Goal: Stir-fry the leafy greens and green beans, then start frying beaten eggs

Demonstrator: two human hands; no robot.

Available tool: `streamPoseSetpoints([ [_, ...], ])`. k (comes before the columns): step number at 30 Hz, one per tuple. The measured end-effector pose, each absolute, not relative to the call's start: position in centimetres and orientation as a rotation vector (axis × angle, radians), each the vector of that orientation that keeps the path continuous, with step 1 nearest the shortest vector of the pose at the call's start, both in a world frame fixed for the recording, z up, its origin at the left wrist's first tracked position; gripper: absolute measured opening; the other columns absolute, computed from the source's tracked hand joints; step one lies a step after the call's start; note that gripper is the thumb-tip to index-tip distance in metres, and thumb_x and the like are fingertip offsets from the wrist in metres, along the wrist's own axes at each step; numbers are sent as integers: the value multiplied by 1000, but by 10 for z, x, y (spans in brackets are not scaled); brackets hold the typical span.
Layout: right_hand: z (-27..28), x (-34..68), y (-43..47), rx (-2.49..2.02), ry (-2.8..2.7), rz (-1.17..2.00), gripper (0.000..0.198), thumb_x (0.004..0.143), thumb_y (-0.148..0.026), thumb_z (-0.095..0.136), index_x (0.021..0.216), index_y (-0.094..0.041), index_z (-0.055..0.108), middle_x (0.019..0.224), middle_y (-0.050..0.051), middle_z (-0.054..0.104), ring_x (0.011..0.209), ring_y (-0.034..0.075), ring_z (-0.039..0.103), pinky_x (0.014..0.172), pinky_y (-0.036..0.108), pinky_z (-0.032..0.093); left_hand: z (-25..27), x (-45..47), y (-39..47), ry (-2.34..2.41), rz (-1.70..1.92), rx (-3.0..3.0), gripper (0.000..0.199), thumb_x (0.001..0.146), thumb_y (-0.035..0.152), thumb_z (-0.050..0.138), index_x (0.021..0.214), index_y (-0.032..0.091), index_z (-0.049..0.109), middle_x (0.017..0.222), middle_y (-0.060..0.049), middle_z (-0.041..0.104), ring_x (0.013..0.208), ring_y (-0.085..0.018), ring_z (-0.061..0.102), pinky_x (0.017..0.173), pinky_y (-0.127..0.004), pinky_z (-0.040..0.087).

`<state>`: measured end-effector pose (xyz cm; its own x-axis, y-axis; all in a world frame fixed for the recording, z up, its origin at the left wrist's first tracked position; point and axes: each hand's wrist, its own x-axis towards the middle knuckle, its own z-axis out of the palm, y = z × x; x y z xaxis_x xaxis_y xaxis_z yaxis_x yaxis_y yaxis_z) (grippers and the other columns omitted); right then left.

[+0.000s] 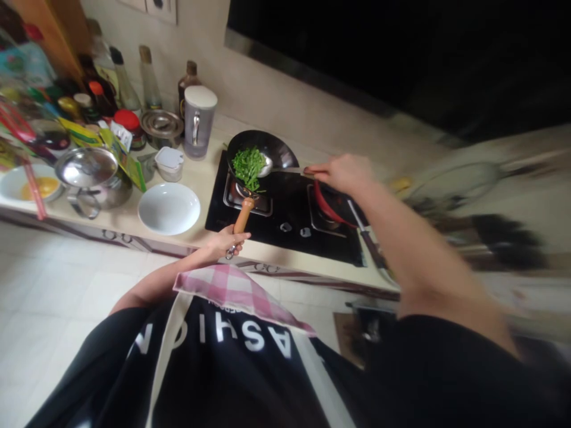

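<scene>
My left hand (pixel 229 242) is closed round the wooden handle of a black wok (pixel 283 153), which is tilted over the left burner of the stove. Chopped green vegetables (pixel 248 166) are heaped in the wok's left side. With my right hand (pixel 345 173) I grip the handle of a metal spatula (pixel 266 167); its rounded head lies in the wok against the greens. Below my right forearm a red pan (pixel 329 205) with a dark inside sits on the right burner, partly hidden by the arm.
An oval white plate (pixel 169 208) lies left of the black stove (pixel 285 244). Beyond it are a lidded metal pot (pixel 96 178), a bowl of yellow liquid (pixel 42 187) with red chopsticks, a plastic pitcher (pixel 198 122) and several bottles. A dark range hood (pixel 401 53) hangs over the back right.
</scene>
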<state>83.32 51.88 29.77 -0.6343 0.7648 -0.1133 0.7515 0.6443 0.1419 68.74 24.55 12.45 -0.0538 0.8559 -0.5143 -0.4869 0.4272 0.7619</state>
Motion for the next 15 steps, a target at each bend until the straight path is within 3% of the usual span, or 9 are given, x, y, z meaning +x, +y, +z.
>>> streamPoseSetpoints([
  [6, 318, 832, 544, 1200, 2459, 518, 39, 100, -34, 55, 131, -15, 69, 127, 20, 62, 116, 26, 57, 96, 38, 38, 122, 687, 247, 1153, 1164, 363, 36, 85, 32, 78, 94, 19, 45, 58, 7, 49, 41, -5, 44, 38, -17, 33],
  [12, 312, 801, 524, 923, 2621, 485, 44, 102, -33, 42, 141, -32, 62, 121, 15, 66, 105, 26, 60, 83, 36, 41, 130, 688, 246, 1170, 1157, 337, 32, 87, 27, 76, 95, 18, 46, 59, 8, 48, 41, -5, 43, 38, -16, 34],
  [15, 337, 805, 529, 1005, 2569, 429, 38, 94, -43, 60, 130, -39, 70, 121, 8, 68, 101, 25, 60, 82, 35, 43, 124, 688, 246, 1169, 1160, 359, 32, 87, 28, 75, 96, 18, 47, 61, 7, 49, 41, -5, 44, 38, -17, 34],
])
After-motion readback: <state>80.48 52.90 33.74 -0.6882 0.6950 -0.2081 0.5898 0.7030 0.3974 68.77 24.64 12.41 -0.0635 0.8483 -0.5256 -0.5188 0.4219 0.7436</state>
